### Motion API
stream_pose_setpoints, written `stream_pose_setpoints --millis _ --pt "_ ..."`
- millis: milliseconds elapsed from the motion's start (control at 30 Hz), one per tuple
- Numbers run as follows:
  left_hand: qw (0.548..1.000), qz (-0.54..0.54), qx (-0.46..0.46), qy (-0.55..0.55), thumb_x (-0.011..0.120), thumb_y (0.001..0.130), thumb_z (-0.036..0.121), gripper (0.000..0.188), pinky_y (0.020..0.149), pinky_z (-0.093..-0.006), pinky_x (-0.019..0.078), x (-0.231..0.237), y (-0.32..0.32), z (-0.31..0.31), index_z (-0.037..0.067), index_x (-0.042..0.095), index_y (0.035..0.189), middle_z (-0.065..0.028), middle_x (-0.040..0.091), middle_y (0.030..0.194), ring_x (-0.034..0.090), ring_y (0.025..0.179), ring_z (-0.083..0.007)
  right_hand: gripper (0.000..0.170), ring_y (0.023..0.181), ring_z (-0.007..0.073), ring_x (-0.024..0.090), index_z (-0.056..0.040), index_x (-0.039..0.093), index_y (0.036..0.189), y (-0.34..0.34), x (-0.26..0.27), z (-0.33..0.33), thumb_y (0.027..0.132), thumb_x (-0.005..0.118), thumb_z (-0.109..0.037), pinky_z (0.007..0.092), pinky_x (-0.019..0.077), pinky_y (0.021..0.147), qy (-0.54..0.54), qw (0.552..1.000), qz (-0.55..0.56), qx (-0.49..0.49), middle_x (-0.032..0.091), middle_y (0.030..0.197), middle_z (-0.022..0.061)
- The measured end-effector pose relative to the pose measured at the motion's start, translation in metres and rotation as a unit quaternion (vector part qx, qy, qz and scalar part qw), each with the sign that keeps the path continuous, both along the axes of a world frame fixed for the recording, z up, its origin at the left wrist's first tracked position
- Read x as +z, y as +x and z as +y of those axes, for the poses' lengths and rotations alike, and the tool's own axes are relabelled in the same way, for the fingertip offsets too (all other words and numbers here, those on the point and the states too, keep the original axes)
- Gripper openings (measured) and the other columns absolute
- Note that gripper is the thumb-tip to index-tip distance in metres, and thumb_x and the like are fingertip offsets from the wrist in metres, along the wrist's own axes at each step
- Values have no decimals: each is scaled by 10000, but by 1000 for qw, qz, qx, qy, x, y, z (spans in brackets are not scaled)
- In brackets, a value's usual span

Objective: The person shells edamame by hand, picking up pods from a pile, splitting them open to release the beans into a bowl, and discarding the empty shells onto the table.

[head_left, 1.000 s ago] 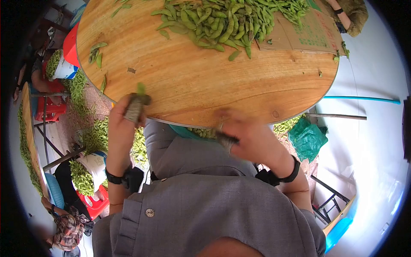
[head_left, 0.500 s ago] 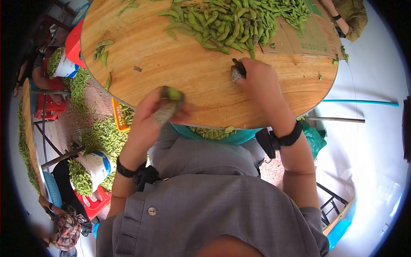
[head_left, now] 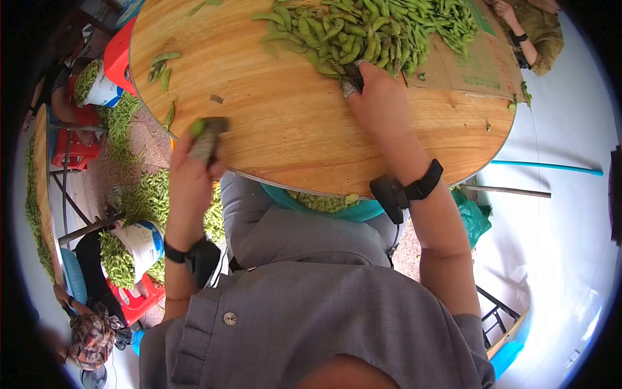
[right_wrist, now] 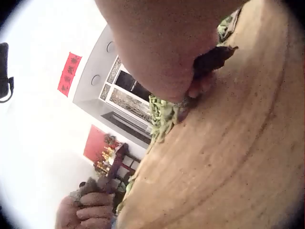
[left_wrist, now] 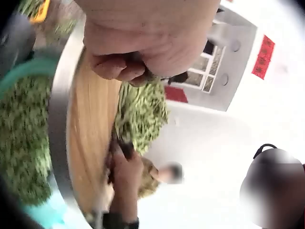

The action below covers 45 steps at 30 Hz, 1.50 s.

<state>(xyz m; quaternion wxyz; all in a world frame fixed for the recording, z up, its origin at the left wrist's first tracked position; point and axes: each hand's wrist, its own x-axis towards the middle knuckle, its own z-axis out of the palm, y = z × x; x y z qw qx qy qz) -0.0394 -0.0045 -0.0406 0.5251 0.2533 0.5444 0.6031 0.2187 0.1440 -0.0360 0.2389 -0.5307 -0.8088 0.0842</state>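
At the table's near left edge, my left hand [head_left: 194, 165] is raised, pinching a green pod [head_left: 197, 126] beside a grey wrapped digit. Curled fingers of this hand [left_wrist: 147, 43] show in the left wrist view. My right hand [head_left: 385, 107] reaches to the near edge of the green pod pile [head_left: 350, 35]; a grey wrap with a dark tip covers one digit. In the right wrist view, this hand [right_wrist: 162, 52] has bent fingers low over the wood beside pods [right_wrist: 163, 114]; whether they grip one is hidden.
Flattened cardboard [head_left: 470, 68] lies under the pile's right side. A teal basin [head_left: 366, 211] of pods sits below the table's near edge. Loose pods [head_left: 165, 70] lie at the table's left. Filled buckets [head_left: 146, 243] stand on the left; another person's arm [head_left: 518, 32] is at back right.
My right hand has risen from the table's near edge to the pod pile. My left hand moved inward, then back left, with green still at its fingertips.
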Motion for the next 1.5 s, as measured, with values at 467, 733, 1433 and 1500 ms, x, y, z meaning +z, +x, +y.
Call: stream_pose_setpoints --millis 467,733,1433,1500 --pt "869 422 -195 171 581 873 126 274 821 -312 464 28 52 16 12 598 1121 -143 612 1034 604 960 -244 188 535 82 508 -28 604 937 22 37 -69 870 628 -202 243 416 478 -553 715 427 24 545 635 25" --pt "970 48 -226 71 558 910 87 248 804 -240 475 28 84 15 -3 562 1141 -37 631 1044 593 969 -112 199 529 39 454 -19 586 1048 17 18 -95 892 592 -143 198 379 483 -340 894 285 62 553 697 -18" --pt "945 135 -296 -44 640 869 153 179 479 -200 416 29 73 7 17 606 981 -21 635 686 533 549 -47 207 522 52 476 -39 575 1066 14 35 -104 869 513 -56 218 379 468 -411 861 255 158 560 717 3" --pt "939 152 -305 -51 650 860 163 180 478 -207 417 28 70 6 20 614 963 -24 634 685 537 550 -50 267 605 186 521 -21 561 1045 14 36 -103 787 496 -27 288 418 558 -413 858 258 165 564 735 96"
